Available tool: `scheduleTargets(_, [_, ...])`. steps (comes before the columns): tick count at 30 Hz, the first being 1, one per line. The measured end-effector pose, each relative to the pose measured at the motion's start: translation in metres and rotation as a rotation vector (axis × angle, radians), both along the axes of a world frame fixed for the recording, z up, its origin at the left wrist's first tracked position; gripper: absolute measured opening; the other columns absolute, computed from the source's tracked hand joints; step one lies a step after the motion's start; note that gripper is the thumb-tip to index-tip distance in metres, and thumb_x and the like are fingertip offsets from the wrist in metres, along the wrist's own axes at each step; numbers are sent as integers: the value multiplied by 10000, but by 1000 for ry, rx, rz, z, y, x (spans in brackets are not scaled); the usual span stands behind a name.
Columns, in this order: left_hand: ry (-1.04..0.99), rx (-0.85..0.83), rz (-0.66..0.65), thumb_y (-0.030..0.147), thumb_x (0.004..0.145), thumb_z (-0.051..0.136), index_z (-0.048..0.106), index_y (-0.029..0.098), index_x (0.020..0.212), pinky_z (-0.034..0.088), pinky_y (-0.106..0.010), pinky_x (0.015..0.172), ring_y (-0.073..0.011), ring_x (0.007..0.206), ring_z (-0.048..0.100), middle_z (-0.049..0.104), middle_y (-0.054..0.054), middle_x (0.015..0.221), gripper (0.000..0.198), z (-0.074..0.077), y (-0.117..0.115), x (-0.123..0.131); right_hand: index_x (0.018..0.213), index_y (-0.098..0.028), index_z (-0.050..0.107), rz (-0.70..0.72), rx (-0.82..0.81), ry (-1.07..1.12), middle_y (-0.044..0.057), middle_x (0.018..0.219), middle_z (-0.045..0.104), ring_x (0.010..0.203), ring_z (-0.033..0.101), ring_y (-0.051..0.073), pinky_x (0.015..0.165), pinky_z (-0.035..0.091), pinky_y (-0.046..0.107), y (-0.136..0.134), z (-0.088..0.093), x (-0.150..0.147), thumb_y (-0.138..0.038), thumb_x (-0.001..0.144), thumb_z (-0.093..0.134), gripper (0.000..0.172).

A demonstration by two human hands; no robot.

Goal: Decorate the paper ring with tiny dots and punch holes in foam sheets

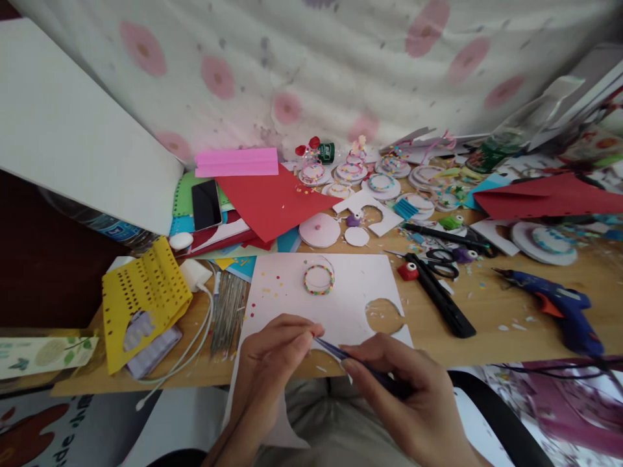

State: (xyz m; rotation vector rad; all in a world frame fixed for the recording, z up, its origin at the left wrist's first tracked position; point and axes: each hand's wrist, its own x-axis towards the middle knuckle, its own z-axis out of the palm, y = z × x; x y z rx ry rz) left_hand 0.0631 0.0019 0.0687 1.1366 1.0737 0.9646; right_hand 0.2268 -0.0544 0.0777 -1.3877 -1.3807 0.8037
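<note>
My right hand (406, 389) grips dark blue tweezers (335, 352), their tips pointing left toward my other fingertips. With thumb and forefinger together, my left hand (275, 357) pinches a tiny red piece (314, 334), too small to make out fully; the tweezer tips meet it. Both hands are over the near edge of a white paper sheet (355, 279) with round cut-outs. Beyond them on the sheet lies a ring (318, 279) of small coloured pieces with a thin wire loop. Small red and yellow dots (272, 284) are scattered left of it.
To the right lie a black utility knife (440, 295), black-handled scissors (444, 263) and a blue glue gun (555, 298). Thin metallic sticks (228, 311), a white cable (207, 331) and yellow punched paper (146, 305) are on the left. Decorated paper discs (382, 186) crowd the back.
</note>
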Motion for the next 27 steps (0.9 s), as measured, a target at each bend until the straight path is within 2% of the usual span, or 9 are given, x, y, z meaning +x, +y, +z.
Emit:
scheduleTargets(5, [-25, -12, -22, 324, 817, 691, 802, 267, 832, 482, -252, 683, -175, 790, 605, 718, -58, 886, 126, -3, 1, -2, 753, -180, 657, 7, -32, 48, -22, 542, 600, 438, 456, 82, 397, 332, 186, 1, -3, 2, -247, 859, 632, 128])
scheduleTargets(10, [-47, 17, -109, 370, 855, 649, 780, 280, 959, 501, -262, 726, -180, 839, 626, 725, -55, 955, 190, -1, -4, 3, 754, -182, 632, -32, -49, 134, -13, 571, 609, 459, 479, 94, 417, 351, 194, -2, -10, -1, -259, 866, 624, 136])
scheduleTargets(14, [45, 63, -109, 315, 847, 651, 781, 235, 829, 504, -285, 796, -199, 865, 652, 729, -52, 866, 154, 3, -11, 18, 773, -182, 572, -70, -26, 184, -24, 577, 571, 480, 484, 96, 442, 379, 192, -4, -19, -18, -267, 902, 563, 154])
scheduleTargets(17, [150, 77, -45, 277, 848, 634, 752, 209, 730, 489, -280, 786, -188, 806, 644, 714, -37, 779, 180, 0, -13, 23, 792, -184, 539, -17, -50, 69, -27, 598, 547, 494, 487, 98, 449, 387, 192, -5, -28, -17, -290, 922, 513, 169])
scheduleTargets(20, [177, -8, 41, 325, 842, 625, 721, 192, 676, 477, -273, 749, -177, 741, 618, 680, -24, 704, 233, -9, -10, 19, 846, -184, 572, -13, -58, -162, -9, 643, 580, 559, 548, 125, 514, 434, 213, -8, -40, 19, -324, 914, 519, 164])
scheduleTargets(21, [174, -47, 63, 346, 837, 625, 711, 189, 668, 474, -266, 727, -174, 727, 608, 666, -20, 686, 246, -11, -8, 16, 883, -181, 588, -97, -38, -252, 9, 684, 604, 607, 578, 141, 557, 456, 231, -10, -44, 40, -334, 915, 516, 172])
scheduleTargets(23, [168, -108, 61, 382, 815, 638, 688, 182, 643, 464, -254, 678, -169, 698, 590, 636, -13, 646, 268, -14, -5, 9, 924, -171, 605, -368, -41, -458, 55, 780, 633, 690, 606, 185, 622, 469, 288, -17, -51, 92, -385, 895, 541, 225])
scheduleTargets(25, [167, -124, 14, 394, 796, 644, 662, 177, 613, 455, -247, 639, -161, 658, 574, 606, -7, 608, 284, -12, -4, 5, 946, -143, 616, -695, -31, -703, 114, 826, 620, 767, 600, 265, 710, 462, 409, -24, -58, 148, -490, 858, 542, 366])
scheduleTargets(27, [156, -112, -39, 389, 792, 629, 628, 176, 584, 444, -241, 602, -152, 616, 555, 571, 2, 574, 298, -8, -4, 4, 1046, -97, 619, -943, -238, -950, 250, 950, 605, 980, 559, 406, 761, 411, 529, -30, -64, 198, -549, 782, 599, 523])
